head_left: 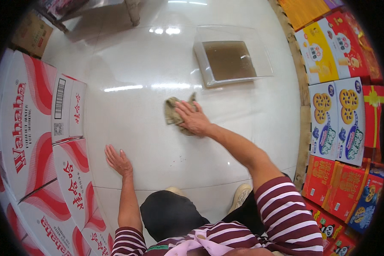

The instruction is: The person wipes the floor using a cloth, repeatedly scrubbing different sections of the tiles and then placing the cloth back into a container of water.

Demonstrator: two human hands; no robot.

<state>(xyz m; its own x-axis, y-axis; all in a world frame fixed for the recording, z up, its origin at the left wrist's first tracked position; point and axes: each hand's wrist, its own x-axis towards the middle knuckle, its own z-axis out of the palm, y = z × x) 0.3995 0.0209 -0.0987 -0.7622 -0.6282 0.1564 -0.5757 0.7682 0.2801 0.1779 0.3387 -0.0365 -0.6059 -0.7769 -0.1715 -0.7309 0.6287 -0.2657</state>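
My right hand [193, 119] presses a crumpled, dull olive-brown cloth [172, 112] on the glossy white tiled floor [140, 108]; the cloth spreads out from under the fingers and looks slightly blurred. To the left, my left hand [118, 160] rests palm down with fingers apart, holding nothing. Beyond the cloth, a clear plastic tub [208, 75] with a wide rim holds murky brown water [232, 60]. A few small dark specks [181, 159] lie on the floor nearer to me, between the two hands.
White and red drinking-water cartons [35, 128] are stacked along the left. Colourful snack boxes [336, 118] line the right behind a wooden pallet edge [302, 96]. A furniture leg [132, 12] stands at the top, and a brown carton [32, 33] at upper left.
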